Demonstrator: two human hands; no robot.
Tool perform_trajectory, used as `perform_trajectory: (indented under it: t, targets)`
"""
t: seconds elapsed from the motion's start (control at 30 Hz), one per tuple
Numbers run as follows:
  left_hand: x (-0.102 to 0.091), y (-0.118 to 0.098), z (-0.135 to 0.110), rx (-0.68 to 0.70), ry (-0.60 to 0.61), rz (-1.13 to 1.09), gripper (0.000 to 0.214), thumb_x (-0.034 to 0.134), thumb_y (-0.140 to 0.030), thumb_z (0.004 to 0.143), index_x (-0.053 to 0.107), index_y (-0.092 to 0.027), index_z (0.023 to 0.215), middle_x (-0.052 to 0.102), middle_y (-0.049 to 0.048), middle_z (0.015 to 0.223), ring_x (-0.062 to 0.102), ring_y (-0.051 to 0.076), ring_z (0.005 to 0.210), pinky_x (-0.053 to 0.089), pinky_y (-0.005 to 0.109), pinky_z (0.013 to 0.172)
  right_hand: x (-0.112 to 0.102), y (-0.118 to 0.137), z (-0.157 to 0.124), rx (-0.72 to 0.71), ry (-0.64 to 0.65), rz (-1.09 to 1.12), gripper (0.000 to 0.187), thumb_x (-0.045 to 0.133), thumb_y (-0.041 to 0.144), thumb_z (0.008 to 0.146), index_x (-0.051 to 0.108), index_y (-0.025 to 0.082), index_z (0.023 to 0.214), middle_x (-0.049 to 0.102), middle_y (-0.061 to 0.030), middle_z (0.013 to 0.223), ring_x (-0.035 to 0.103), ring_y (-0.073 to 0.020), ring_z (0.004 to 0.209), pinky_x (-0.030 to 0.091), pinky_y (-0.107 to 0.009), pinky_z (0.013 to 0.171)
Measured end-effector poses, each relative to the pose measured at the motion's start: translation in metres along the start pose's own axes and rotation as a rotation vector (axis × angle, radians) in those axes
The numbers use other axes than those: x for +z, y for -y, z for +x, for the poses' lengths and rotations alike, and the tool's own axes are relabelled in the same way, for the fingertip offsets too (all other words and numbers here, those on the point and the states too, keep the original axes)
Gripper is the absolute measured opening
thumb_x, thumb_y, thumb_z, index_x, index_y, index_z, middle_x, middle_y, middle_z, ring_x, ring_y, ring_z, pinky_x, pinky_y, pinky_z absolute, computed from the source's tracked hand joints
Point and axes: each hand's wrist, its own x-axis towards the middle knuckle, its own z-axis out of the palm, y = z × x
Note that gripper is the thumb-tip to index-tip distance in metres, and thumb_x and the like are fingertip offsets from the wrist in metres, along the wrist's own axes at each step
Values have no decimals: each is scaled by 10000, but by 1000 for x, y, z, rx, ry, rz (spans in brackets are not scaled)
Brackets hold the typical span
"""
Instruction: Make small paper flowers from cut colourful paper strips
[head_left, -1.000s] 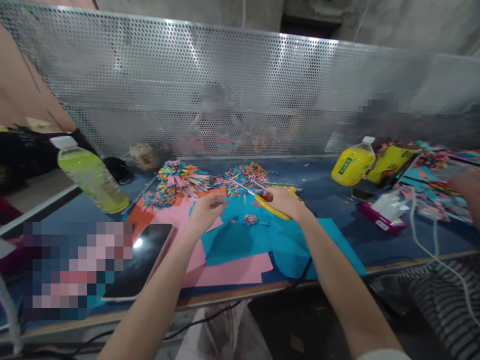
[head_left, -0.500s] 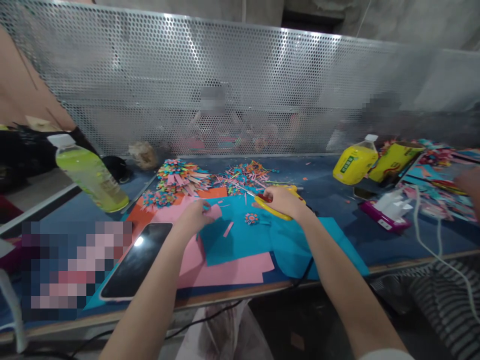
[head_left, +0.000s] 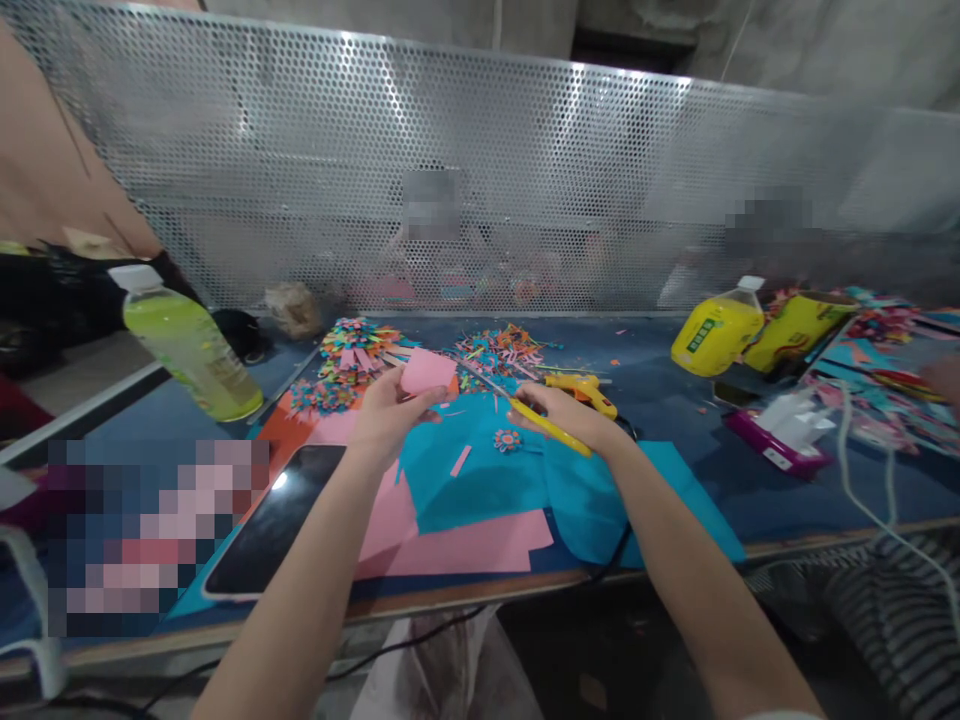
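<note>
Between the fingers and thumb of my left hand (head_left: pixel 388 412) is a small piece of pink paper (head_left: pixel 429 371), raised above the table. My right hand (head_left: pixel 566 412) grips yellow-handled scissors (head_left: pixel 553 428), whose blades point left toward the paper. Below both hands lies a blue sheet (head_left: pixel 472 480), overlapping pink sheets (head_left: pixel 480 545). On the blue sheet rest a small quilled paper flower (head_left: pixel 507 440) and a narrow pink strip (head_left: pixel 461 461). A yellow glue gun (head_left: pixel 589 390) lies just behind my right hand.
A phone (head_left: pixel 281 525) lies left of my left forearm. Behind are paper-strip bundles (head_left: pixel 352 350) and loose scraps (head_left: pixel 502 355). Bottles stand left (head_left: pixel 191 345) and right (head_left: pixel 716 330). A purple tissue pack (head_left: pixel 780 440) and white cable (head_left: pixel 847 450) are at right, before a perforated metal panel (head_left: pixel 480 150).
My left hand has lifted the pink paper up and turned it so its flat face shows. The scissors in my right hand have turned slightly, and the glue gun is more visible.
</note>
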Motion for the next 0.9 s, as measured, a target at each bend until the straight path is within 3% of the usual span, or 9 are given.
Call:
perform_trajectory:
  t: [0.13,0.33,0.67,0.9]
  targets:
    - [2,-1,-1,-20,21,-47,461,758,-243,496,529,-132,881,645,22,682,658,214,686,434,179,392,3,1,1,-40,21,-3,386,456,567,748,478,185,798,533,2,765,474,-115,670,373,-230,583]
    - [1,-2,0,-58,-39,-84,437,763,-223,494,531,-126,851,639,9,635,663,207,690,435,154,371,4,-1,1,-61,-15,18,371,458,540,759,490,176,823,516,3,752,473,-111,657,365,-226,558]
    - [2,1,1,-74,12,-85,492,775,-222,478,514,-130,886,638,17,638,667,227,692,422,145,324,4,3,-1,-52,23,57,384,462,561,745,468,185,818,524,1,759,480,-114,660,383,-232,566]
    - [5,-2,-2,-81,33,-61,492,785,-221,453,496,-143,844,601,-18,553,668,249,684,383,139,283,5,-1,0,-54,-32,29,386,479,568,730,468,186,788,510,0,747,470,-127,680,374,-240,593]
